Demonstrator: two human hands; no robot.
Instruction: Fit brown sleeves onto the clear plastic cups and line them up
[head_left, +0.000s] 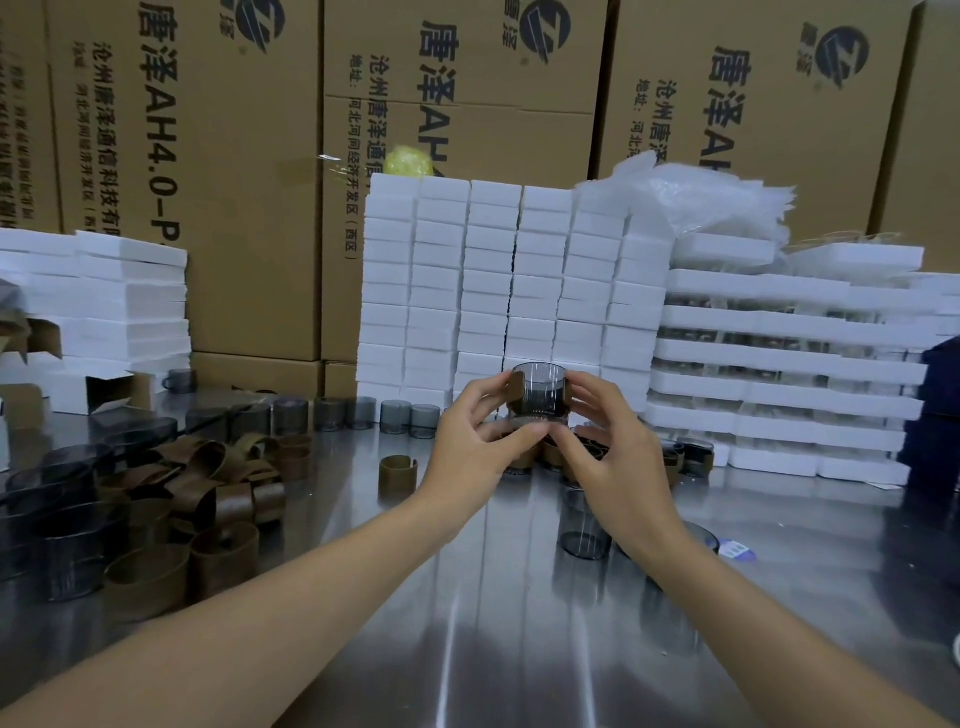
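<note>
Both my hands are up over the steel worktop (467, 613) with one cup (540, 387) between them. Left grip (480, 439): thumb and fingers curled, pinching the cup's left side and lower edge. Right grip (615, 457): fingers curled round the cup's right side, thumb low. Both are clamped on the cup.

Cup look: smoky grey, see-through, short with straight walls, thin pale vertical streaks, mouth up, roughly upright. The brown sleeve (517, 387) is on it. A brown edge shows by the left fingertips and another by the right fingers, with bare grey wall between them facing me. There's a pale ring right under the cup, and I can't tell whether it's the cup's base or another cup.

Around the grips:
- Directly below and just right of them: sleeved cups (693, 457) standing on the worktop, partly hidden by my hands.
- Near the right wrist: a bare grey cup (584, 535).
- Just left of the left grip: a lone sleeve (397, 473) standing on edge with its slit open.
- Well left of the left grip: a heap of loose sleeves (218, 488).
- Beyond and left of the left grip: a row of bare cups (363, 413).
- Behind the grips: stacked white boxes (509, 291), with printed cartons (234, 156) further back.
</note>
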